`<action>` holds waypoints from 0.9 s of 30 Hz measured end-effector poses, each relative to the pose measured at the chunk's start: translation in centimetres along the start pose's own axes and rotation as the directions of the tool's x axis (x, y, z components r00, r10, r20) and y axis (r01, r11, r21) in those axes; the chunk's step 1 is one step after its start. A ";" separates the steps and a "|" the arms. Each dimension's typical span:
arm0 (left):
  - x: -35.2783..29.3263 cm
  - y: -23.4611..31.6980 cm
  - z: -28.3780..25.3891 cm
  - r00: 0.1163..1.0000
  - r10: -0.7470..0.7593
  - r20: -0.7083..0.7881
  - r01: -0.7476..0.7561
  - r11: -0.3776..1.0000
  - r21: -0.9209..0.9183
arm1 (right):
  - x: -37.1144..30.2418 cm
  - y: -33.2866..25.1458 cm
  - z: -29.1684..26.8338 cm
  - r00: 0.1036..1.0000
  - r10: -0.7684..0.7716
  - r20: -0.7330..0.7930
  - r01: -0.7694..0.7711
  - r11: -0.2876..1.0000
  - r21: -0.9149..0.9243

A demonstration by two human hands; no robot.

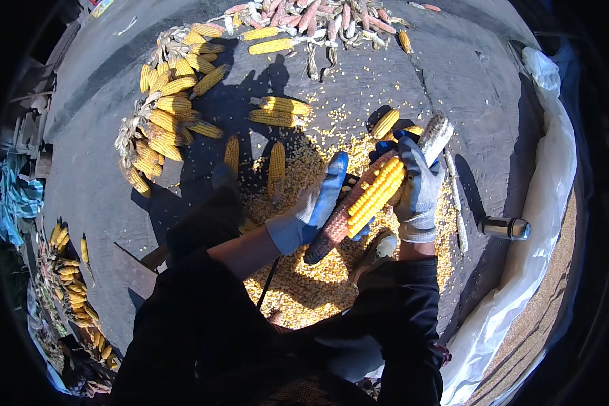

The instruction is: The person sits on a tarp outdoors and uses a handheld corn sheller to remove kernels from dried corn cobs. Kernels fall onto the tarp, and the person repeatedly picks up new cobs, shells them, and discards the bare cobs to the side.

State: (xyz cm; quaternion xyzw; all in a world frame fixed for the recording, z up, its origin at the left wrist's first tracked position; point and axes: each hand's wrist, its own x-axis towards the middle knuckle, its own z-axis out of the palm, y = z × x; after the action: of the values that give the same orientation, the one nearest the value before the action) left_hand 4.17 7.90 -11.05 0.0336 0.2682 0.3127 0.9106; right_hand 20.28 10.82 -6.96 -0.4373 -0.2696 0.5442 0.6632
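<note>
While the ear point(377, 191) slants between both hands, far end rightward, the right hand point(418, 195) sits nearer its kernels, fingers curled round a white cob point(438, 137), the left hand point(312, 211) alongside, grip unclear.

Left hand point(312, 208) partly hidden behind reddish cob point(331, 231); lower end of white cob point(437, 135) covered by right hand point(418, 193). Bare-cob heap point(310, 19) cropped by upper edge. Loose kernels point(311, 292) too small to be counted.

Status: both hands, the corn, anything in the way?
Left gloved hand around partly shelled corn ear. Right gloved hand gripping bare white cob. Loose kernels underneath; nothing seen blocking either hand.
</note>
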 end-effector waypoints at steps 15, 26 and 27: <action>-0.4 0.7 1.9 0.948 0.295 0.119 -0.315 0.818 0.482 | -1.1 0.5 1.5 0.999 -0.022 0.033 0.027 0.987 -0.160; 0.3 0.5 0.9 0.950 0.306 0.059 -0.304 0.870 0.389 | -1.1 1.3 2.0 1.000 -0.018 0.002 0.019 0.991 -0.134; 0.5 0.4 0.5 0.925 0.365 0.108 -0.363 0.759 0.541 | -1.3 1.1 2.6 1.000 0.001 0.013 0.001 0.993 -0.115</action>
State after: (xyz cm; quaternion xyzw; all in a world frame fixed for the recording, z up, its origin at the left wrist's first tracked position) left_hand 4.49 8.61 -10.79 0.3452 0.3367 0.3929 0.7830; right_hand 17.21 10.38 -6.57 -0.4713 -0.3048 0.5307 0.6351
